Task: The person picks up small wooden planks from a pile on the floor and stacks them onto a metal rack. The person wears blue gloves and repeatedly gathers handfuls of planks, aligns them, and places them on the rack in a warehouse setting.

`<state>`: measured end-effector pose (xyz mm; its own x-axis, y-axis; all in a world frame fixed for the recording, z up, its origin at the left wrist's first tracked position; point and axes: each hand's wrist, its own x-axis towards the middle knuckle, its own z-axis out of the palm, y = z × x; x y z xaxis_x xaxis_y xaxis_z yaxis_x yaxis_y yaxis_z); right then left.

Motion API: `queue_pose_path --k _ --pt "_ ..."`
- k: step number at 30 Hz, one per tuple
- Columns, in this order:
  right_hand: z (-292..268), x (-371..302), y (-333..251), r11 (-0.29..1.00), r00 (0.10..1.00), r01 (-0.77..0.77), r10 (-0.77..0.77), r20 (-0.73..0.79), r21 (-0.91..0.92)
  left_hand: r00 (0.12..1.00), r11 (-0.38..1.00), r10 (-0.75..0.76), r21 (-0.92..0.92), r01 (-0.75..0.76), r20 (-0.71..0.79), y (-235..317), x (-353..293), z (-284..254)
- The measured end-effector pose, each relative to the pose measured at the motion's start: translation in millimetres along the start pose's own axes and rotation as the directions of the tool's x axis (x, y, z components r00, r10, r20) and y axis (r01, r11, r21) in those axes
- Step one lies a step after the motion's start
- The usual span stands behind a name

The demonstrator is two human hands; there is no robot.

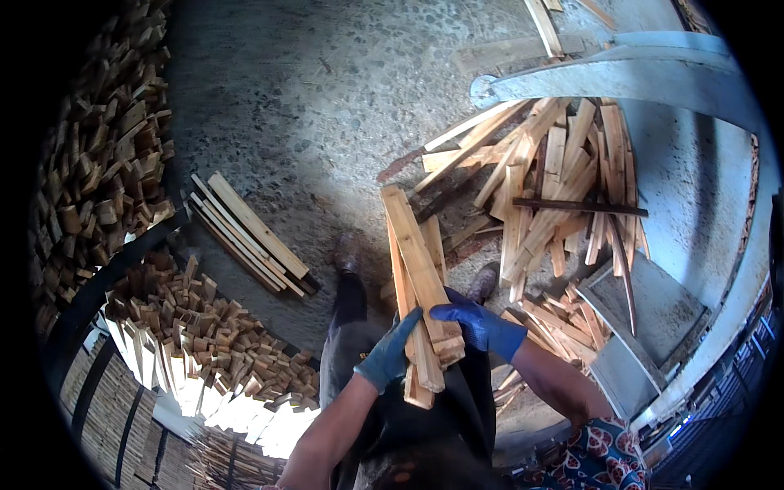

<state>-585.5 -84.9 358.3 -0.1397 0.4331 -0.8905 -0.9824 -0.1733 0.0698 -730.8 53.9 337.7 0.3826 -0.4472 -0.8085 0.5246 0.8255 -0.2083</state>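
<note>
A bundle of several wooden slats (416,257) is held in front of my legs, its far ends pointing ahead and its near ends uneven. My left hand (388,351), in a teal glove, grips the bundle from its left side, thumb along the wood. From the right, my right hand (483,322) in a blue glove closes on the same slats, thumb on top. The fingers under the wood are hidden. Beyond my right hand lies a loose heap of wooden slats (531,184) on the floor.
A small row of slats (249,237) lies on the concrete floor (302,106) at left. Stacked wood pieces (204,335) fill the left side behind a dark frame bar (114,278). A pale blue metal frame (612,77) and a metal tray (645,310) stand at right.
</note>
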Motion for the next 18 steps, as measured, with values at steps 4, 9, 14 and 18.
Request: queue_pose_path --k 4,9,14,18 --pt "10 -25 16 0.989 0.997 0.023 -0.034 -0.072 -0.145 0.986 0.958 -0.154 -0.251 0.136 -0.054 13 -15 35" --pt "-13 -54 63 0.989 0.988 0.149 -0.15 -0.042 -0.026 0.95 0.814 0.311 0.526 -0.246 -0.037 -67 -15 0" --pt "-39 -17 58 0.945 0.999 -0.006 0.017 -0.033 0.328 0.943 0.953 0.229 0.252 -0.167 -0.242 -21 9 43" --pt "-64 -33 106 0.924 0.944 0.288 -0.318 -0.086 -0.25 0.886 0.828 0.322 0.554 -0.091 -0.335 -27 -5 54"
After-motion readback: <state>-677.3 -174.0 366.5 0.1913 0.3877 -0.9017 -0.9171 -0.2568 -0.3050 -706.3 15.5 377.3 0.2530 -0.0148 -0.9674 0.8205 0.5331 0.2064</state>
